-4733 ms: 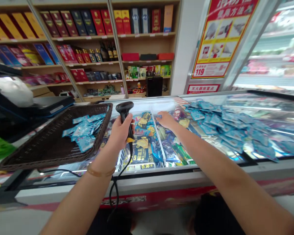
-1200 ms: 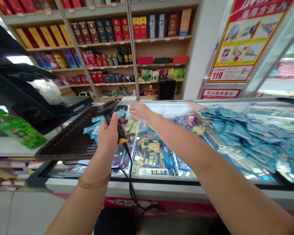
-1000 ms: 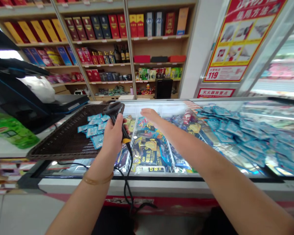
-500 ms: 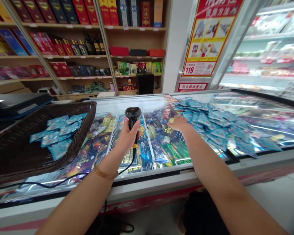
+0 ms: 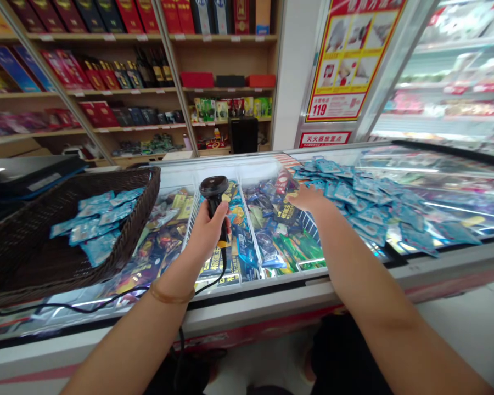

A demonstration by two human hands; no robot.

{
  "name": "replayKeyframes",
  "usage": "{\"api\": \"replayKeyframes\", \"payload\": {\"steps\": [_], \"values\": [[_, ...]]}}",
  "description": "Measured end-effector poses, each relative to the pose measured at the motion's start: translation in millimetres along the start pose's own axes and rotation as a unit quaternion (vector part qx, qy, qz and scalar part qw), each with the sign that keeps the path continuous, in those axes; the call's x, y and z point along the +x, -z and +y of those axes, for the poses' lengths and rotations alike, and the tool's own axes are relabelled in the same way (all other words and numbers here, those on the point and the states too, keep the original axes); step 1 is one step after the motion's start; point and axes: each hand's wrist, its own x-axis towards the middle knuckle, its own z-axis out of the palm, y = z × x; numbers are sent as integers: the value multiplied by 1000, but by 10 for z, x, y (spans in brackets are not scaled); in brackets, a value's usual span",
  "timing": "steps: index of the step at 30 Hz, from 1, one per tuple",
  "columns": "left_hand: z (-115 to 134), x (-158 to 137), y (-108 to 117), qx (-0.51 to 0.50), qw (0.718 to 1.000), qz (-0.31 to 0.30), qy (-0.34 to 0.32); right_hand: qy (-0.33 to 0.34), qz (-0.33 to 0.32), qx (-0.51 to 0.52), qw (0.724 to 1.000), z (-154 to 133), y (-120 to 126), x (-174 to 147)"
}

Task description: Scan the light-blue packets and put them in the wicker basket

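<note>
A brown wicker basket [image 5: 145, 211] stood at the left, with a loose cluster of blue packets [image 5: 101, 219] in it. Next along, the left hand [image 5: 212, 227] had its fingers wrapped firmly around the handle of a black scanner [image 5: 214, 186], held upright above the freezer [image 5: 255, 303]. Farther right, the right hand [image 5: 310, 198] was palm down at the left edge of a spread pile of packets [image 5: 356, 200], its fingers loosely parted and nothing visible in them.

The cable [image 5: 224, 266] hung from the scanner and a black line ran along the basket's front, so a sharp pull could perhaps snag the basket or jerk the scanner. The right-hand pile looked unsteady: a careless sweep might send its front packets sliding over the freezer's edge, and overlapping ones could come up two together.

The basket's left end was cut off. The scanner's reading window could not be made out, nor could the print on the packets. The right hand hid its own fingertips' undersides, so whether they touched a packet could not be told.
</note>
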Motion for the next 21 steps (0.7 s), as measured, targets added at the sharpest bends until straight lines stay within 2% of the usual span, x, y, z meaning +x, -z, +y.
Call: {"api": "replayKeyframes", "payload": {"steps": [3, 5, 8, 11, 14, 16, 17, 21], "values": [[-1, -8, 1, -3, 1000, 2, 2, -32, 7, 20, 999, 139, -17, 126], [2, -17, -3, 0, 1000, -2, 4, -21, 8, 9, 1000, 101, -71, 102], [4, -30, -5, 6, 1000, -15, 8, 24, -7, -13, 1000, -137, -169, -101], [-5, -35, -1, 4, 1000, -19, 4, 110, -8, -9, 994, -397, -233, -336], [-15, -36, 0, 6, 1000, -19, 0, 202, 71, 12, 977, -494, -244, -407], [-16, -38, -7, 4, 1000, -17, 2, 215, 125, 18, 968, -458, -239, -344], [-13, -40, -13, 3, 1000, -16, 4, 210, 131, 16, 969, -423, -239, -292], [14, -55, -42, 6, 1000, -21, 9, 191, 47, 3, 981, -298, -271, -81]]}}
